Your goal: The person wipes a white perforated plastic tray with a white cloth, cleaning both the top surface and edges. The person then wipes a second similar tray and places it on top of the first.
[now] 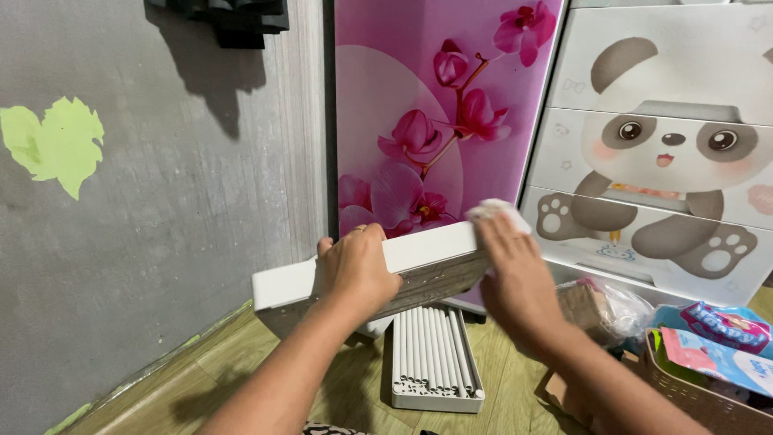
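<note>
Had long white rectangular plastic panel point(419, 254) held up off floor, tilted, front of pink orchid-print cabinet point(435, 113). Our left hand point(358, 270) clamped round its middle, our right hand point(515, 274) pressed white crumpled cloth point(495, 211) on its end. White ribbed tray point(433, 362) lay below on wood floor point(201, 379).

1 head view, close, angled down and forward over both hands point(435, 274).
</note>
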